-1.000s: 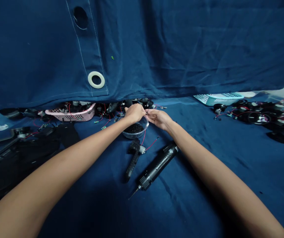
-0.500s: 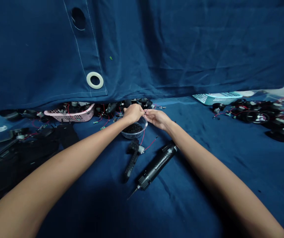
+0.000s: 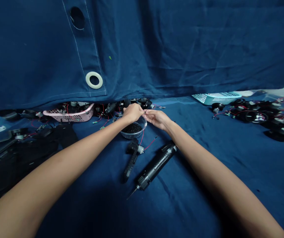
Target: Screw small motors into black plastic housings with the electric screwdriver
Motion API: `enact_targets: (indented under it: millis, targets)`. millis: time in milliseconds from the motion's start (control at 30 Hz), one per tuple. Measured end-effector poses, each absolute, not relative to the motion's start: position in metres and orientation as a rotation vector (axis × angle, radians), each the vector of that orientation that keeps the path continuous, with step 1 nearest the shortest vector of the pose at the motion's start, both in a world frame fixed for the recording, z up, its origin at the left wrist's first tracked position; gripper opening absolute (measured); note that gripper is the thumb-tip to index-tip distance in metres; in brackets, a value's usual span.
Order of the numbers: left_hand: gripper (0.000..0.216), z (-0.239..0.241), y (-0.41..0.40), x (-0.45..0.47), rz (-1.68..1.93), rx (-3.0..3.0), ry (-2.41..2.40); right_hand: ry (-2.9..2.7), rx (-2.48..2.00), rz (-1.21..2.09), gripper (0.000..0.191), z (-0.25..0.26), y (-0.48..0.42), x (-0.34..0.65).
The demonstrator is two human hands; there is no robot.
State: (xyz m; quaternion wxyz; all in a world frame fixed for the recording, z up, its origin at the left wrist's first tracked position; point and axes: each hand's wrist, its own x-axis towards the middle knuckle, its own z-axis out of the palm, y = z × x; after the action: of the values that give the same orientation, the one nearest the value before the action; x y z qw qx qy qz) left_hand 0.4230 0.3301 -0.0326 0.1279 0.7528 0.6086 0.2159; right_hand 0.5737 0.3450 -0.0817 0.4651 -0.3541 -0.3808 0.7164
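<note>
Both arms reach far forward over a blue cloth. My left hand [image 3: 132, 112] and my right hand [image 3: 157, 118] meet fingertip to fingertip above a clear bowl [image 3: 134, 129] of small black pieces. Each hand pinches something tiny between thumb and fingers; a thin red wire [image 3: 142, 136] hangs down from the pinch. Just below the bowl lies a black part with a small motor [image 3: 133, 155]. Beside it, an electric screwdriver [image 3: 155, 169] lies slanted on the cloth, tip toward me.
A pink basket [image 3: 70, 114] of wired parts sits at the back left, with dark housings [image 3: 20, 148] in front of it. A teal basket [image 3: 216, 97] and several black round parts with red wires [image 3: 258, 116] lie at right. A blue curtain with a white grommet [image 3: 94, 79] hangs behind.
Both hands stay pinched together above the bowl; only the view has drifted slightly.
</note>
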Motion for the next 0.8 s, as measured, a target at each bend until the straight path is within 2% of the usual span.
enact_targets:
  millis: [800]
  targets:
    - [0.015, -0.0392, 0.3321, 0.4248, 0.667, 2.229, 1.761, -0.963, -1.150, 1.727, 0.030, -0.0824, 0.3439, 0.5708]
